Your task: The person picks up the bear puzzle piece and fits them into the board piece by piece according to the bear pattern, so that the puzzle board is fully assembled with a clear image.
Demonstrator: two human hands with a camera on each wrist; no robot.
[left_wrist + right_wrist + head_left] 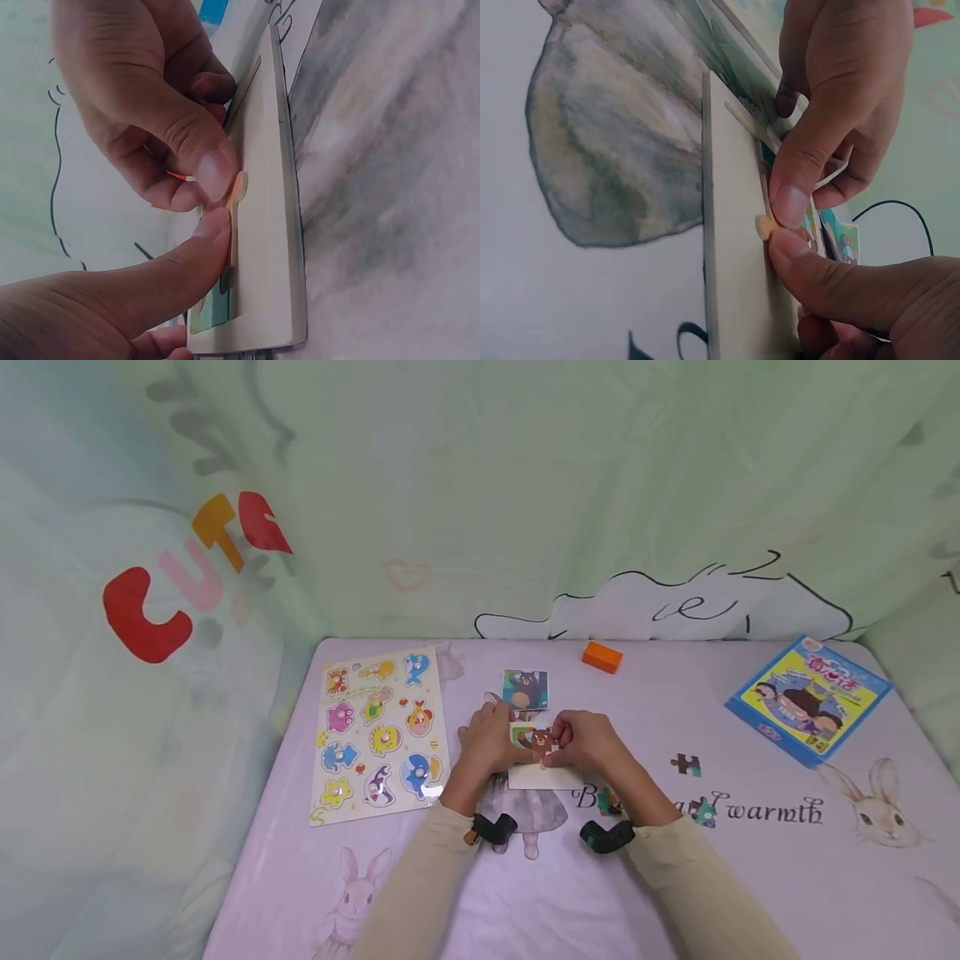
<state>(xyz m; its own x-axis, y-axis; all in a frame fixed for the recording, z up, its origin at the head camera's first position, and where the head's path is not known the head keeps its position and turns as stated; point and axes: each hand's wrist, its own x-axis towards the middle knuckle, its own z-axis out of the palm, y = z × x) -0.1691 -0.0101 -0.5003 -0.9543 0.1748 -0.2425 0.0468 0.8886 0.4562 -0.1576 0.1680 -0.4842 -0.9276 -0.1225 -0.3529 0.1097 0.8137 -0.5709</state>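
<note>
Both hands meet over a small wooden jigsaw tray [545,778], its upper part filled with a brown bear picture and its lower part bare wood. My right hand [590,742] pinches a jigsaw piece [765,227] with an orange-tan edge between thumb and finger. From the other side my left hand [491,739] holds the tray, its thumb [206,232] pressed against the same piece and its other fingers at the far edge. The piece stands partly proud of the tray's surface. Just beyond the tray lies a square bear picture card [525,690].
Loose jigsaw pieces lie to the right, one [686,765] above another [704,812], with a third [609,802] by the right forearm. A sea-animal knob puzzle board [386,739] is at left. An orange block [602,657] and blue game box [810,700] sit farther back.
</note>
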